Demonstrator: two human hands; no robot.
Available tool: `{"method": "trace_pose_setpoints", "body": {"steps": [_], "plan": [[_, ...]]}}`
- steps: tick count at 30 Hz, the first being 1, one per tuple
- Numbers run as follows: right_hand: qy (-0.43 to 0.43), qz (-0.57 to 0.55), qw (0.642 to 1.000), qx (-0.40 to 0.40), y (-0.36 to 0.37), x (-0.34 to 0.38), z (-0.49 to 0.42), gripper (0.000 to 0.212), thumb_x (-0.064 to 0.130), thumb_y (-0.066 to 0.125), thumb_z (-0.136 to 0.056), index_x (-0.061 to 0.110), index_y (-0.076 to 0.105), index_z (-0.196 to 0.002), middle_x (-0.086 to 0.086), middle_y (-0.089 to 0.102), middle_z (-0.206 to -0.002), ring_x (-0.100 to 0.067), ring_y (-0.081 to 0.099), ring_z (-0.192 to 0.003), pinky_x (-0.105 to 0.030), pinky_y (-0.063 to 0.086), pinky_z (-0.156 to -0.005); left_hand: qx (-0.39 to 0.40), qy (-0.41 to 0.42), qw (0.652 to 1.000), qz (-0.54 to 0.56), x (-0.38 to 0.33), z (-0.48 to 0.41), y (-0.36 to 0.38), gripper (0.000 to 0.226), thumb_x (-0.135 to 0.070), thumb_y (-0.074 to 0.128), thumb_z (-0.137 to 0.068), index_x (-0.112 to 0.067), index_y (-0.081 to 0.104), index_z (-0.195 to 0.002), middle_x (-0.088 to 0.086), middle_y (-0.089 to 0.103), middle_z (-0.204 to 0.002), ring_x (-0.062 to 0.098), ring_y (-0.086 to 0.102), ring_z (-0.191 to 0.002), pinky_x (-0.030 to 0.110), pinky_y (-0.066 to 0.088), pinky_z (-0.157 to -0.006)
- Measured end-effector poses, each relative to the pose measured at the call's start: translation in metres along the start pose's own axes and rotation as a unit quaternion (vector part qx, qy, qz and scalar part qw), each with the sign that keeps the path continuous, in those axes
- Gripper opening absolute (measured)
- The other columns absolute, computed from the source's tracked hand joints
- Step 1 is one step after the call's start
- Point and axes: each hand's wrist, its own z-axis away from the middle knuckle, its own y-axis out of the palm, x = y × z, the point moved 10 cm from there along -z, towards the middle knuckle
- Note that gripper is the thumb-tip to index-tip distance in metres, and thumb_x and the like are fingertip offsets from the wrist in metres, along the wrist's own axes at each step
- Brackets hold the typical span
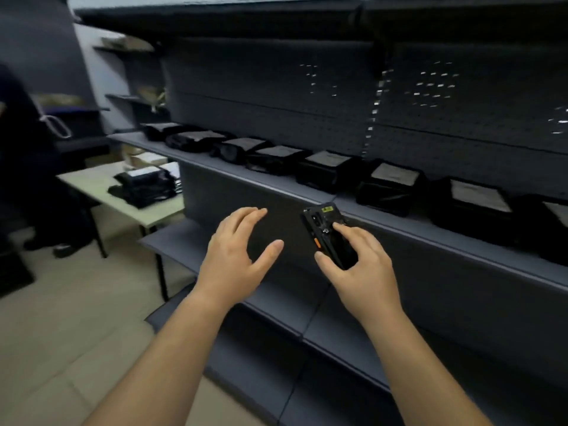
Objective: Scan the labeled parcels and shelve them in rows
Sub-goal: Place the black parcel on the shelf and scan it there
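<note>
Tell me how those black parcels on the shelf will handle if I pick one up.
The parcels look wrapped in wrinkled, glossy black plastic, so probably soft and saggy rather than stiff, maybe slippery. They lie flat on the shelf, so rolling seems unlikely.

Glossy plastic parcels [330, 172] on matt metal shelf [307, 196].
</note>
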Motion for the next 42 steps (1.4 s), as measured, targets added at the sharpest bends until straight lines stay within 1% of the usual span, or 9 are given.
{"method": "trace_pose_setpoints", "body": {"steps": [5, 9, 13, 17, 20, 26, 32, 36, 42], "plan": [[-0.064, -0.099, 0.989, 0.088, 0.188, 0.091, -0.046, 0.055, 0.044, 0.075, -0.077, 0.035, 0.061, -0.130, 0.015, 0.054, -0.129, -0.006, 0.051, -0.119, -0.029, 0.045, -0.100, -0.039, -0.079, 0.991, -0.100, 0.156, 0.011, -0.106, 0.059, -0.056, 0.053, -0.088, -0.020, 0.053, -0.134, -0.004, 0.050, -0.135, 0.016, 0.046, -0.129, 0.048, 0.040, -0.105], [-0.132, -0.173, 0.962, 0.168, 0.329, 0.200, -0.069, 0.054, 0.038, 0.077, -0.077, 0.029, 0.064, -0.128, 0.011, 0.059, -0.119, -0.007, 0.056, -0.109, -0.020, 0.041, -0.092, -0.074, -0.165, 0.961, -0.209, 0.252, 0.021, -0.227, 0.060, -0.059, 0.052, -0.087, -0.023, 0.053, -0.135, -0.008, 0.049, -0.136, 0.009, 0.042, -0.129, 0.042, 0.039, -0.108], [-0.194, -0.215, 0.925, 0.246, 0.436, 0.298, -0.065, 0.054, 0.038, 0.077, -0.079, 0.029, 0.062, -0.130, 0.014, 0.057, -0.118, 0.004, 0.048, -0.104, 0.001, 0.030, -0.086, -0.116, -0.235, 0.927, -0.269, 0.322, 0.043, -0.317, 0.063, -0.063, 0.049, -0.086, -0.027, 0.048, -0.138, -0.010, 0.044, -0.139, 0.008, 0.039, -0.131, 0.040, 0.037, -0.111], [-0.238, -0.231, 0.896, 0.296, 0.547, 0.374, -0.055, 0.057, 0.045, 0.073, -0.079, 0.032, 0.059, -0.132, 0.013, 0.057, -0.122, -0.001, 0.051, -0.107, -0.018, 0.043, -0.091, -0.145, -0.280, 0.900, -0.301, 0.407, 0.062, -0.384, 0.061, -0.062, 0.049, -0.088, -0.028, 0.048, -0.139, -0.011, 0.043, -0.140, 0.007, 0.039, -0.131, 0.037, 0.038, -0.110], [-0.240, -0.231, 0.889, 0.315, 0.629, 0.415, -0.060, 0.056, 0.047, 0.074, -0.079, 0.035, 0.058, -0.132, 0.014, 0.056, -0.125, -0.005, 0.054, -0.109, -0.026, 0.047, -0.091, -0.147, -0.295, 0.893, -0.307, 0.487, 0.058, -0.425, 0.062, -0.063, 0.048, -0.088, -0.029, 0.046, -0.140, -0.011, 0.042, -0.141, 0.008, 0.039, -0.133, 0.037, 0.039, -0.109], [-0.201, -0.202, 0.918, 0.276, 0.742, 0.462, -0.126, 0.055, 0.045, 0.074, -0.079, 0.034, 0.060, -0.131, 0.014, 0.057, -0.123, -0.005, 0.054, -0.111, -0.029, 0.048, -0.094, -0.132, -0.263, 0.919, -0.264, 0.626, -0.014, -0.473, 0.062, -0.061, 0.048, -0.086, -0.025, 0.050, -0.138, -0.010, 0.044, -0.140, 0.008, 0.038, -0.132, 0.037, 0.035, -0.111], [-0.156, -0.176, 0.945, 0.229, 0.825, 0.468, -0.210, 0.055, 0.046, 0.073, -0.078, 0.033, 0.060, -0.130, 0.013, 0.056, -0.126, -0.007, 0.052, -0.117, -0.030, 0.046, -0.097, -0.089, -0.230, 0.947, -0.208, 0.753, -0.101, -0.461, 0.062, -0.061, 0.048, -0.087, -0.028, 0.047, -0.139, -0.011, 0.043, -0.141, 0.008, 0.038, -0.133, 0.041, 0.035, -0.112], [-0.134, -0.169, 0.955, 0.205, 0.895, 0.466, -0.264, 0.053, 0.042, 0.076, -0.078, 0.032, 0.062, -0.128, 0.015, 0.057, -0.123, -0.004, 0.051, -0.114, -0.021, 0.039, -0.091, -0.056, -0.221, 0.952, -0.203, 0.842, -0.151, -0.447, 0.062, -0.063, 0.047, -0.087, -0.029, 0.046, -0.139, -0.010, 0.041, -0.143, 0.010, 0.036, -0.135, 0.044, 0.035, -0.113], [-0.102, -0.160, 0.960, 0.207, 1.011, 0.481, -0.357, 0.055, 0.044, 0.075, -0.078, 0.031, 0.061, -0.130, 0.013, 0.058, -0.119, -0.007, 0.053, -0.110, -0.023, 0.041, -0.088, 0.003, -0.212, 0.953, -0.218, 0.963, -0.236, -0.449, 0.063, -0.063, 0.047, -0.088, -0.029, 0.045, -0.140, -0.013, 0.038, -0.144, 0.008, 0.035, -0.136, 0.042, 0.036, -0.112]]}}
